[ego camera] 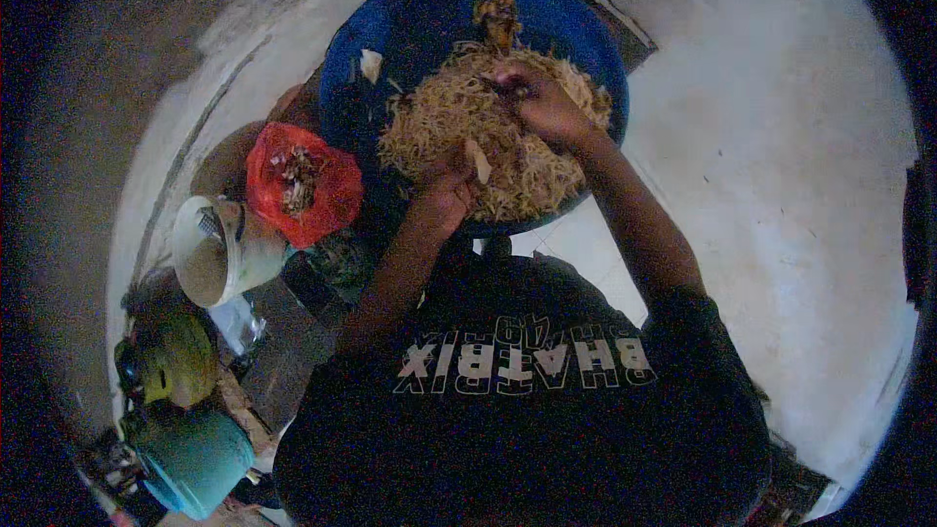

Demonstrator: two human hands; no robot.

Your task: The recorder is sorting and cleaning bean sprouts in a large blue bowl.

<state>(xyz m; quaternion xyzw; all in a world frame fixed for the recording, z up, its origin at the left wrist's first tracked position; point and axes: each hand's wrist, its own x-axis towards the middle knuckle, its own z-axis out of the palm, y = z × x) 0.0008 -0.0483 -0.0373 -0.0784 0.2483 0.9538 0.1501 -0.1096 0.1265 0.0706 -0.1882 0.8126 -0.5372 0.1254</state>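
Note:
A wide blue plastic basin [351,22] holds a heap of pale brown shredded strands [439,106], whose exact kind I cannot tell. Low on the heap, my left hand [445,190] has a pale, elongated piece [479,161] at its fingertips. Over the upper right of the heap my right hand [545,102] curls with its fingers drawn together; dimness and blur hide whether anything is between them. Just beyond that hand, a yellow-brown clump [499,18] rests at the heap's far edge. A whitish piece [371,64] lies apart on the basin's left side.
Left of the basin sits an open red plastic bag [333,190] with scraps [299,183] inside. Beside it a whitish bucket [256,252] lies tilted. Farther down are a yellow-green container [179,359] and a turquoise bucket [201,461]. Pale floor [761,161] extends on the right.

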